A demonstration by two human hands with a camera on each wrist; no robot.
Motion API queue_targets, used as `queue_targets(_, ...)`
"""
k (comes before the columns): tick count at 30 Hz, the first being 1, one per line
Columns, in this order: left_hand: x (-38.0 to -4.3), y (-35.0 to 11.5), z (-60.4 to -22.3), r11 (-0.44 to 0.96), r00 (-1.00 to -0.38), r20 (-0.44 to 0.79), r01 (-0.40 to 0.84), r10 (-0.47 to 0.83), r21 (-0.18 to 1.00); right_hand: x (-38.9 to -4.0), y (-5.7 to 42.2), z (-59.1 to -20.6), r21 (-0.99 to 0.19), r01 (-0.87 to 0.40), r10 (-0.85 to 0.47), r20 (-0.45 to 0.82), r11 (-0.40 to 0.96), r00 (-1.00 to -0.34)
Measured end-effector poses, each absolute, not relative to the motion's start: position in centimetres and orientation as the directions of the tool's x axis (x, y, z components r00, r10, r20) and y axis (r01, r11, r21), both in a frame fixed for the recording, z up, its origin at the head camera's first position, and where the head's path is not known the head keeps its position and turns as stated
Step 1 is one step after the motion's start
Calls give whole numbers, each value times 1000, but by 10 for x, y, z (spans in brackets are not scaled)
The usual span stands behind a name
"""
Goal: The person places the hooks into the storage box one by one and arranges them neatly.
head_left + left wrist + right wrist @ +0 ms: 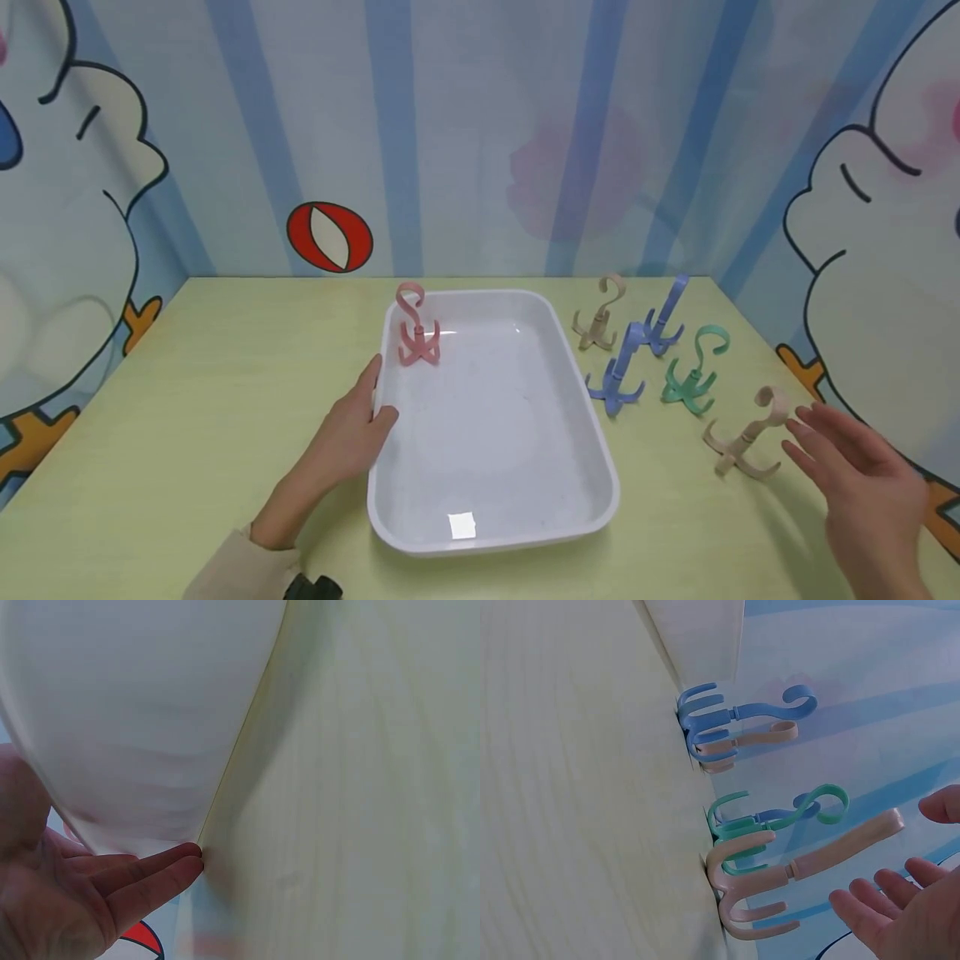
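Observation:
My left hand [348, 437] holds the left side of a white rectangular tray [495, 433], thumb over the rim and fingers along the outer wall. Inside the tray, at its far left corner, stands a pink swivel hook [419, 346] with several prongs. To the right of the tray, my right hand [866, 479] hovers with parted fingers beside the curled top of a beige swivel hook [738, 450]. In the right wrist view a small gap shows between these fingers [864, 896] and that beige hook [757, 881], which stands upright on its prongs.
Right of the tray stand a green hook [688, 390], two blue hooks [615, 379] and another beige hook [596, 327]. The pale yellow table [225, 375] meets a blue striped backdrop [465, 150] at the back. Printed cartoon panels flank both sides.

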State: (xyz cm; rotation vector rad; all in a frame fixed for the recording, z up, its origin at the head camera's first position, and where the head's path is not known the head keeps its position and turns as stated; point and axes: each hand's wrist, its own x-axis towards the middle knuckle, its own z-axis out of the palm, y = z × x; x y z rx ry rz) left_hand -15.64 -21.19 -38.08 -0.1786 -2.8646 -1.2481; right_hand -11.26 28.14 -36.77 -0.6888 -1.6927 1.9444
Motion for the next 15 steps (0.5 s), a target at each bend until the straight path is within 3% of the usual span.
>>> queue_targets(6,-157,-212,-381,671,-993,65,116,101,732,-117,283,-372,-996,54,547,-87,-77,-833)
queue_targets(10,-157,-212,-381,670,-992,73,124,104,732,-120,287,-373,-991,130,428,-100,42,-898)
queue_targets(15,-157,-212,-381,664,-994,58,107,95,740,-129,288,-369,-929,252,373,-140,271,-917)
